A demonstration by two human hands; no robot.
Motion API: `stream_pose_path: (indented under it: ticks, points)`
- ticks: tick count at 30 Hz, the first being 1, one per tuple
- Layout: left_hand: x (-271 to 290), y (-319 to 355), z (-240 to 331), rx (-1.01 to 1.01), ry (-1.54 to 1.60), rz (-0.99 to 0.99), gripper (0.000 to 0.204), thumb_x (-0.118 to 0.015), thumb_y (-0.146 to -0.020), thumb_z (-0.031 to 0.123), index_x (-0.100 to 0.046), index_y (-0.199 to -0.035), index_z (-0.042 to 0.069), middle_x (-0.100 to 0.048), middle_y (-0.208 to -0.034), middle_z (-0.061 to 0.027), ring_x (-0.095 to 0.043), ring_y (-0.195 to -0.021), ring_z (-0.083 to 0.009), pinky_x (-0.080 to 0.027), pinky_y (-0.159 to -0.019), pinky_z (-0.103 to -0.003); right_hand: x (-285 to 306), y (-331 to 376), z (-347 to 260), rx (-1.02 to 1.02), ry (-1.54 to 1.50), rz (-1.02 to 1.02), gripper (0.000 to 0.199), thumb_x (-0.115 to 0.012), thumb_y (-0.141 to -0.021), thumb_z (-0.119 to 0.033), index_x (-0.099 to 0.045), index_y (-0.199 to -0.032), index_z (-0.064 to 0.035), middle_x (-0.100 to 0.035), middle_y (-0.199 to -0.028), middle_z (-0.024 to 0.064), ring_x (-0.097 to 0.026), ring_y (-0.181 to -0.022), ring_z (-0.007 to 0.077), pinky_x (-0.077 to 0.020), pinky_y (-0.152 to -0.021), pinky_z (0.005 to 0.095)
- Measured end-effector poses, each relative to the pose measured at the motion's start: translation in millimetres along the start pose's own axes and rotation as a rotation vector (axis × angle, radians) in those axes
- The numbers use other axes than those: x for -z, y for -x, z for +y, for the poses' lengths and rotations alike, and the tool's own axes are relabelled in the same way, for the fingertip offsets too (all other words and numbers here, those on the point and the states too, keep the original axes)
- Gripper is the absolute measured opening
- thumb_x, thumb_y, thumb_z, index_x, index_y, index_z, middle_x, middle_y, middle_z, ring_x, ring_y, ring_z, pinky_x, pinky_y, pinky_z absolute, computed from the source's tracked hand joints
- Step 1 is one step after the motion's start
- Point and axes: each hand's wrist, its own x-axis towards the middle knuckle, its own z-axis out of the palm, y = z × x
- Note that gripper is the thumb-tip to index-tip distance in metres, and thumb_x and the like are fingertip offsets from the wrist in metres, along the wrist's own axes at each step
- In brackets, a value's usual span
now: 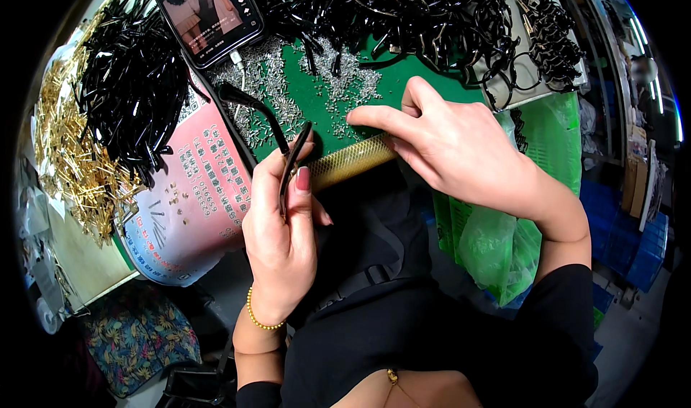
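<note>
Left hand (282,228) upright, fingers curled in a pinch; right hand (450,145) palm-down, forefinger extended leftward

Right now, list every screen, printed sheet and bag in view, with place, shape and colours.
Black smartphone with lit screen: top left, propped, tilted, cable plugged in.
Pink and pale-blue printed sheet: left of the left hand, curved edge, red print.
Green translucent plastic bag: right, below the right forearm, crumpled.

Lit phone screen (209,12), pink printed sheet (194,199)

Phone (210,12) behind screws (338,84), temple pile (133,84) left
</note>
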Motion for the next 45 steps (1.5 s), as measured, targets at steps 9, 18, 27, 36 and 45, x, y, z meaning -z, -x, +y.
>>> stream_pose_path:
  ticks: [9,18,27,36,45]
  points:
    - [2.5,-10.7,7.5,0.085,-0.027,-0.134,0.03,-0.04,-0.108,0.005,-0.045,-0.136,-0.005,-0.059,-0.139,-0.0195,-0.054,-0.066,-0.0053,-0.048,-0.059,-0.02,-1.1,-3.0,1.4,-0.008,0.0,-0.032,0.044,-0.063,-0.091,-0.013,-0.059,-0.134,-0.0217,-0.056,-0.095,0.0186,-0.067,-0.065,0.0319,-0.0536,-0.054,0.0405]
    - [-1.6,3.7,-4.1,0.158,0.213,-0.068,0.031,-0.043,-0.107,0.002,-0.051,-0.137,-0.002,-0.068,-0.124,-0.0101,-0.055,-0.062,-0.0077,-0.05,-0.061,-0.023,2.8,-10.6,0.6,-0.009,-0.011,-0.108,0.048,-0.06,-0.093,-0.013,-0.053,-0.139,-0.0239,-0.057,-0.093,0.0187,-0.066,-0.066,0.0331,-0.0532,-0.055,0.0423]
    - [30.9,5.8,1.7,0.119,-0.023,0.078,0.026,-0.045,-0.108,0.01,-0.059,-0.128,-0.001,-0.069,-0.08,-0.0047,-0.052,-0.055,-0.0048,-0.044,-0.053,-0.021,33.1,-25.0,-23.7,-0.252,-0.981,-0.48,0.044,-0.044,-0.104,-0.017,-0.037,-0.147,-0.0169,-0.056,-0.092,0.0102,-0.066,-0.061,0.0187,-0.0523,-0.051,0.0331]
    - [25.5,5.0,-4.8,0.012,-0.122,0.127,0.031,-0.051,-0.103,0.0,-0.059,-0.133,0.001,-0.074,-0.089,-0.0069,-0.056,-0.058,-0.006,-0.046,-0.054,-0.022,16.5,-36.3,-44.0,-0.254,-1.377,-0.558,0.053,-0.041,-0.102,-0.017,-0.025,-0.153,-0.0155,-0.054,-0.093,0.0059,-0.064,-0.062,0.0124,-0.0562,-0.051,0.0275]
    - [20.2,2.0,-27.8,-0.48,-0.709,0.248,0.037,-0.059,-0.094,-0.006,-0.06,-0.131,-0.005,-0.074,-0.101,-0.0151,-0.072,-0.074,-0.0244,-0.056,-0.067,-0.033,15.4,-35.9,-38.7,-0.317,-1.477,-0.599,0.051,-0.047,-0.104,-0.016,-0.025,-0.149,-0.0079,-0.056,-0.099,0.0089,-0.059,-0.056,0.0115,-0.0493,-0.045,0.026]
